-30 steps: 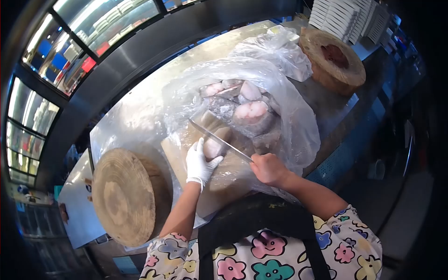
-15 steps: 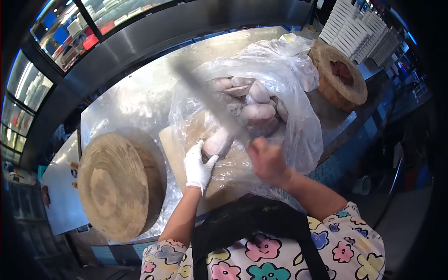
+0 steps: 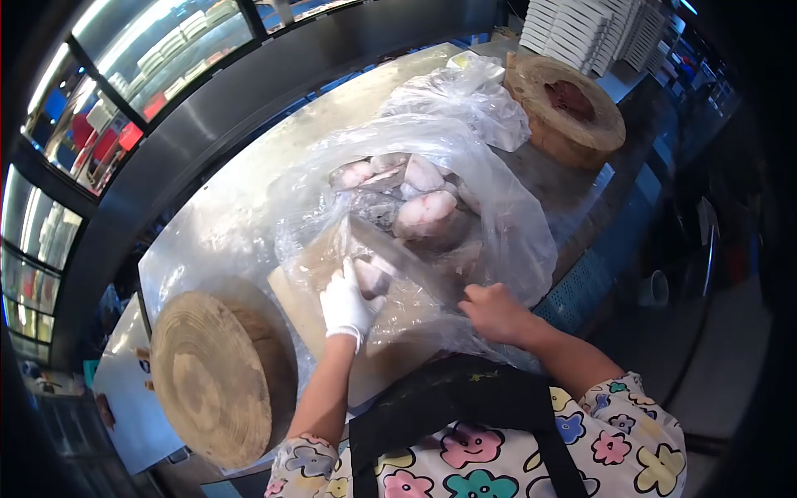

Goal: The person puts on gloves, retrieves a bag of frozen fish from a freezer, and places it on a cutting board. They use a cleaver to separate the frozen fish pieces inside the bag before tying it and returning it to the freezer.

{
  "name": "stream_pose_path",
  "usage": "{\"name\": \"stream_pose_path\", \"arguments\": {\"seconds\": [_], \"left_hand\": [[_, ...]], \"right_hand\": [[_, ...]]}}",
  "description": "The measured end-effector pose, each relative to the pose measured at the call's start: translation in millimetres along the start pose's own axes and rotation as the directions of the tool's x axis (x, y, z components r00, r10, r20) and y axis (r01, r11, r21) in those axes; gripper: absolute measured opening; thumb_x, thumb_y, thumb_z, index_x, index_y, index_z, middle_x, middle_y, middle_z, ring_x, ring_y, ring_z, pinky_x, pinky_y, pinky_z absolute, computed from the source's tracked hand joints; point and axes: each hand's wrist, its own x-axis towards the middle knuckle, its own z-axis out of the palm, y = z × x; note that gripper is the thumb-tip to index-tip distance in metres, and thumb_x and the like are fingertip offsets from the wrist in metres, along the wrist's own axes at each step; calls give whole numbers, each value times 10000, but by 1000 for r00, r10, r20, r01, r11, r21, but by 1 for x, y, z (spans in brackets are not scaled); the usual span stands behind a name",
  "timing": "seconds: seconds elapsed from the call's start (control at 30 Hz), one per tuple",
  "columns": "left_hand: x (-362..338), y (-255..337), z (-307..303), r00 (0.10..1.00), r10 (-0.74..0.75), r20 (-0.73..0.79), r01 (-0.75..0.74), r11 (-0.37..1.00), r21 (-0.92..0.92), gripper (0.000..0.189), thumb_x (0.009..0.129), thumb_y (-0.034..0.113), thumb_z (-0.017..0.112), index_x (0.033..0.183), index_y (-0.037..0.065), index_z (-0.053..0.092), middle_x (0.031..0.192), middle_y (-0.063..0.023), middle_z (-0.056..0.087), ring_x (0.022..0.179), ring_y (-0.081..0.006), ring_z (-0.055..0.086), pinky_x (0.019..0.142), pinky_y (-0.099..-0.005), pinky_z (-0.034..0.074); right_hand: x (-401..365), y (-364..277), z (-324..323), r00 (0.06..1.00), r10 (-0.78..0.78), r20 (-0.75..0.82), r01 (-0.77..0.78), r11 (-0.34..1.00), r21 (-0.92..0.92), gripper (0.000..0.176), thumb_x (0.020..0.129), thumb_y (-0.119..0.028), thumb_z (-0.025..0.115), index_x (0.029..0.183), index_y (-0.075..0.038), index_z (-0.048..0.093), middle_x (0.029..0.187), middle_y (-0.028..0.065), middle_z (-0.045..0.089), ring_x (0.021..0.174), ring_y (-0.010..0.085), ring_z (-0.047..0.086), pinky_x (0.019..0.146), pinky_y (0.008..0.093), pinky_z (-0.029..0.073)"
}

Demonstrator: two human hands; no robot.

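Note:
My left hand (image 3: 347, 307) wears a white glove and is closed around a pale chunk of fish (image 3: 371, 280) on a tan cutting board (image 3: 290, 300). Bare and curled, my right hand (image 3: 500, 315) grips a broad-bladed knife, its handle hidden in the fist. The blade (image 3: 400, 261), smeared by motion, slants down to the left, with its far end over the chunk near my gloved fingers. Beyond it, several frosty fish chunks (image 3: 425, 214) lie heaped in a large clear plastic bag (image 3: 521, 222), whose film also spreads over the board.
A round wooden chopping block (image 3: 207, 378) stands at the left of the metal table (image 3: 224, 195). Another block (image 3: 573, 108), with a dark red patch on top, stands at the back right. Beside it are a knotted clear bag (image 3: 465, 100) and stacked white trays (image 3: 577, 33).
The knife has come down from a raised position to the chunk, and my right hand has dropped lower. My left hand stays at the chunk. The camera view has shifted and tilted slightly.

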Motion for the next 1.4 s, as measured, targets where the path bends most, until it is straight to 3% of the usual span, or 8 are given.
{"name": "stream_pose_path", "arguments": {"seconds": [0.2,0.27,0.4,0.6,0.8,0.97,1.23,1.4], "left_hand": [[81,21,7,961,76,-267,-99,993,-72,782,690,223,766,1364,44,413,1204,-191,552,1015,-386,585,882,-433,485],[91,51,-6,911,279,-305,-282,959,35,671,669,172,755,1282,66,505,1193,-201,568,1032,-365,591,908,-412,487],[118,99,20,742,664,-94,-648,746,150,685,609,126,766,1251,88,532,1184,-166,567,1071,-373,544,932,-418,454],[148,140,20,728,603,326,-679,700,223,560,721,306,759,1204,109,555,1029,-167,643,967,-384,608,880,-418,464],[112,105,17,914,359,191,-281,897,-340,510,791,366,703,1134,5,593,978,-182,685,935,-322,655,813,-373,499],[32,23,-39,990,-99,97,129,392,-911,425,848,227,703,1168,-31,593,1016,-63,665,924,-107,604,793,-255,492],[0,-56,2,945,-227,237,314,412,-855,611,795,255,774,1233,-94,530,1056,-101,655,926,-140,614,787,-260,505],[-13,-34,13,965,-250,82,250,780,-574,707,775,371,762,1302,-27,510,1048,-180,676,963,-231,653,831,-314,501]], "right_hand": [[-38,47,-27,896,147,-420,-60,975,213,224,856,-128,626,763,50,526,702,262,578,715,426,610,576,419,449],[-45,61,-30,881,198,-429,-108,968,225,215,853,-131,623,767,44,534,710,270,582,735,446,600,604,452,454],[-63,77,-26,864,281,-418,-193,951,240,233,847,-138,626,747,51,534,700,271,582,751,457,596,621,479,460],[-78,72,-28,871,306,-384,-135,902,411,242,843,-108,643,709,51,519,608,239,556,597,387,612,519,410,442],[-78,69,-34,875,266,-404,-78,902,425,226,847,-87,636,708,42,513,570,220,534,529,349,597,486,386,418],[-64,43,-44,915,85,-394,39,954,297,206,856,-94,619,730,30,514,606,229,550,578,384,605,510,417,430],[30,9,7,987,-162,22,162,987,11,237,886,-224,539,868,3,605,815,239,650,812,442,625,753,509,493],[28,6,4,995,-96,20,98,990,-102,245,894,-229,529,887,5,604,830,246,655,807,438,634,750,510,500]]}}
